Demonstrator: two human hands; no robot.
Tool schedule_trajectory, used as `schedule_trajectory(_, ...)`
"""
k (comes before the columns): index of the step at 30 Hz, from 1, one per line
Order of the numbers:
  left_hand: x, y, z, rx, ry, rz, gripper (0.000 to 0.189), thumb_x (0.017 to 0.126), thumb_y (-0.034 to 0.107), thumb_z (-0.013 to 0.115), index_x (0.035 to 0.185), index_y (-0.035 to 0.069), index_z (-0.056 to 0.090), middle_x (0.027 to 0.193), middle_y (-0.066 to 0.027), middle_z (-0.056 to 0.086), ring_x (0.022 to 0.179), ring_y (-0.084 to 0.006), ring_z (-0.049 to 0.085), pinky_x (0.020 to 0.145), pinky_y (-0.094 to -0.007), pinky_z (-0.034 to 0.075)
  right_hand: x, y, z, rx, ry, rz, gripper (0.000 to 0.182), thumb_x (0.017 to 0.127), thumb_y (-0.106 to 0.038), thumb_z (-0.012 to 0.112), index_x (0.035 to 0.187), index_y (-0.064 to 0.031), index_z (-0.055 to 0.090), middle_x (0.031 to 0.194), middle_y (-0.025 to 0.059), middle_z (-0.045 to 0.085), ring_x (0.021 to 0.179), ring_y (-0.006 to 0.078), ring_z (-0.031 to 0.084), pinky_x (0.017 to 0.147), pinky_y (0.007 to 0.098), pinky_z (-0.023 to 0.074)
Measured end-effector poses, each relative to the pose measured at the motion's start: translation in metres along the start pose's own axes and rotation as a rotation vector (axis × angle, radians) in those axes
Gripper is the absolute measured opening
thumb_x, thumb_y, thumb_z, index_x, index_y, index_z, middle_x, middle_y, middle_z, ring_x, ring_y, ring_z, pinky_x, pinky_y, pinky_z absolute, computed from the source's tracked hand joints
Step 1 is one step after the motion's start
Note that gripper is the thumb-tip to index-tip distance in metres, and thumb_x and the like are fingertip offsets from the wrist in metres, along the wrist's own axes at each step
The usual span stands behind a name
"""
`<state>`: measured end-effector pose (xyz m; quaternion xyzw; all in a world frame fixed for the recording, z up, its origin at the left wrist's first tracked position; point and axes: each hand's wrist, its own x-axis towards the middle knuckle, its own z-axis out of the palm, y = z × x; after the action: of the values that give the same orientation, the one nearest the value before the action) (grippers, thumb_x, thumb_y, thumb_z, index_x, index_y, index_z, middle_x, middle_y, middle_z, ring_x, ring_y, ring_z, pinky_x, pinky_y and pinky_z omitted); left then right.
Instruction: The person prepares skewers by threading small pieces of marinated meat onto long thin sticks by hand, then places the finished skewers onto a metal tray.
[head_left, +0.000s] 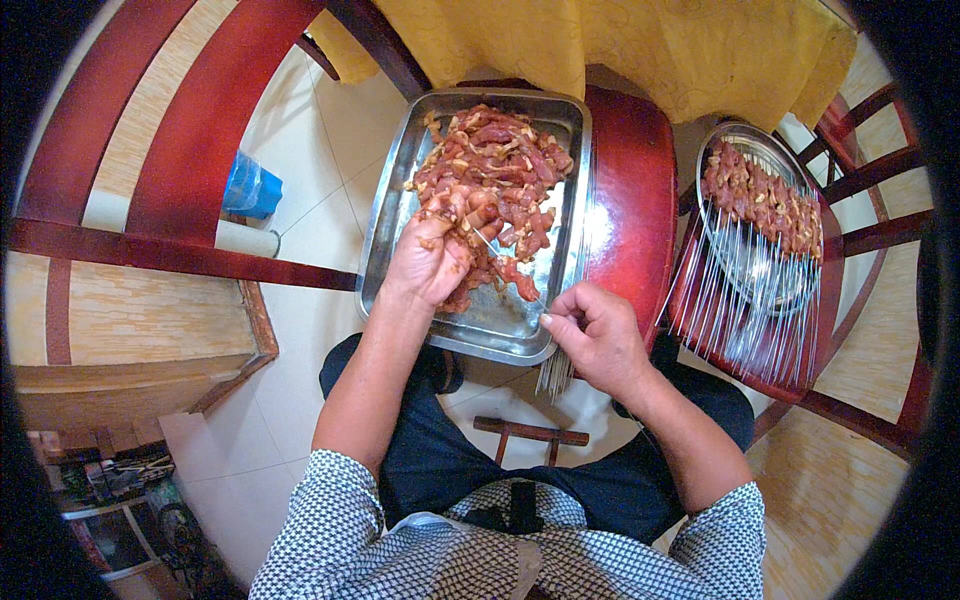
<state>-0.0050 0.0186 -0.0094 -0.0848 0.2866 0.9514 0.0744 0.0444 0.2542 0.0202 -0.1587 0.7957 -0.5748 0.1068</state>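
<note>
A rectangular metal tray (559, 225) in front of me holds a heap of raw sliced meat (495, 146) coated in marinade. My left hand (435, 251), smeared with marinade, is over the tray with its fingers curled around a meat piece (484, 214). Between finger and thumb, my right hand (596, 334) pinches a thin metal skewer (487, 241) beside the tray's near right corner. The skewer slants up to the left hand, its tip by those fingers. One chunk of meat (519, 279) is threaded on it. Part of the left-hand meat is hidden by the fingers.
The tray rests on a red wooden chair (630, 195), with a bundle of bare skewers (555, 375) protruding below its near right corner. On another chair to the right, a round metal platter (739, 262) holds several loaded meat skewers (761, 199). A blue bin (251, 187) stands left.
</note>
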Motion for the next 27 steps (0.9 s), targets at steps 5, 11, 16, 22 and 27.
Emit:
schedule_trajectory(5, 0.001, -0.001, 0.007, -0.016, 0.013, -0.036, 0.02, 0.093, 0.015, 0.053, 0.109, 0.002, 0.055, 0.103, -0.0169, 0.064, 0.095, -0.0306, 0.065, 0.085, -0.0489, 0.053, 0.001, 0.0, 0.002, -0.007, -0.008, 0.037, 0.013, 0.078, -0.009, 0.067, 0.075, -0.0013, 0.057, 0.065, 0.0114, 0.057, 0.058, 0.0217, 0.058, 0.054, 0.0337, 0.0457)
schedule_trajectory(11, 0.003, -0.004, 0.006, 0.037, -0.032, -0.056, 0.019, 0.093, 0.02, 0.054, 0.106, 0.007, 0.058, 0.103, -0.015, 0.066, 0.093, -0.029, 0.066, 0.085, -0.0519, 0.053, 0.002, 0.001, 0.003, -0.039, 0.015, 0.031, 0.013, 0.079, -0.009, 0.066, 0.076, -0.0014, 0.056, 0.065, 0.0124, 0.057, 0.059, 0.023, 0.058, 0.054, 0.0349, 0.0462)
schedule_trajectory(16, 0.002, -0.006, 0.004, 0.065, -0.058, -0.038, 0.018, 0.093, 0.02, 0.054, 0.106, 0.007, 0.058, 0.1, -0.0143, 0.066, 0.091, -0.0285, 0.066, 0.083, -0.0525, 0.054, 0.002, 0.0, 0.004, -0.001, 0.024, 0.066, 0.013, 0.079, -0.009, 0.066, 0.075, -0.0009, 0.056, 0.065, 0.0126, 0.058, 0.059, 0.0231, 0.059, 0.055, 0.0349, 0.0467)
schedule_trajectory(22, 0.005, -0.01, 0.011, 0.071, -0.015, -0.021, 0.018, 0.093, 0.019, 0.054, 0.105, 0.006, 0.057, 0.096, -0.0133, 0.066, 0.089, -0.0265, 0.066, 0.08, -0.0506, 0.055, 0.0, -0.004, 0.004, -0.004, 0.009, 0.054, 0.013, 0.08, -0.008, 0.065, 0.076, -0.0003, 0.056, 0.065, 0.0124, 0.058, 0.059, 0.0219, 0.059, 0.055, 0.0343, 0.0465)
schedule_trajectory(27, 0.0, -0.013, 0.019, 0.049, -0.035, -0.02, 0.018, 0.093, 0.018, 0.054, 0.105, 0.005, 0.057, 0.096, -0.0137, 0.065, 0.086, -0.0245, 0.066, 0.079, -0.0478, 0.056, 0.002, -0.001, 0.005, 0.037, 0.042, 0.096, 0.013, 0.08, -0.008, 0.065, 0.075, -0.0002, 0.056, 0.064, 0.0122, 0.058, 0.058, 0.0215, 0.058, 0.054, 0.034, 0.0461)
